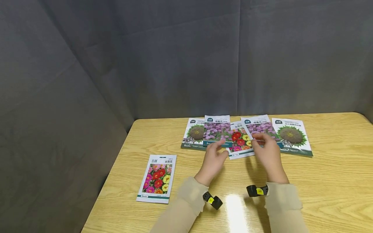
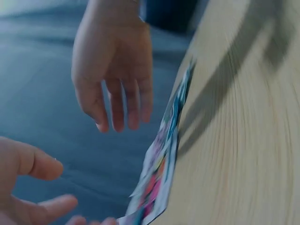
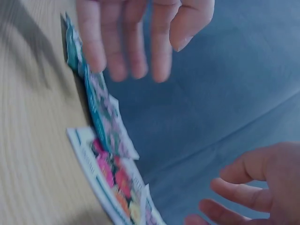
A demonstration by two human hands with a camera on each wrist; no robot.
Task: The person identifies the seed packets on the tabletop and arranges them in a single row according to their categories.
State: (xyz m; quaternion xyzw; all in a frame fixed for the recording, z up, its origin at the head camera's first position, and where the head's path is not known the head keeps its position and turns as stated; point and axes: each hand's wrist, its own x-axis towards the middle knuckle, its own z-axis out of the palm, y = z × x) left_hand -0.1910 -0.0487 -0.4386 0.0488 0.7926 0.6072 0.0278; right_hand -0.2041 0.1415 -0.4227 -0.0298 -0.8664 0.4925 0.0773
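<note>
A red-and-yellow flower packet [image 1: 240, 142] lies on the table [image 1: 335, 187], just beyond the left hand [image 1: 212, 161] and right hand [image 1: 268, 157]; their fingers are loosely bent, thumbs apart, apparently pinching nothing. Any contact is unclear. Overlapping that packet are a left purple packet [image 1: 216, 129] and a right purple packet [image 1: 259, 126]; farther out on its sides, a left sunflower packet [image 1: 194, 133] and a right sunflower packet [image 1: 292, 136]. Five seem roughly lined up; a lone packet [image 1: 157, 179], nearer and left of it, remains outside. Six packets, two per design.

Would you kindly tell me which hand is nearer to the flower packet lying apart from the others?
The left hand, which is to the right of the lone packet; the right hand is farther to the right, past the left hand.
</note>
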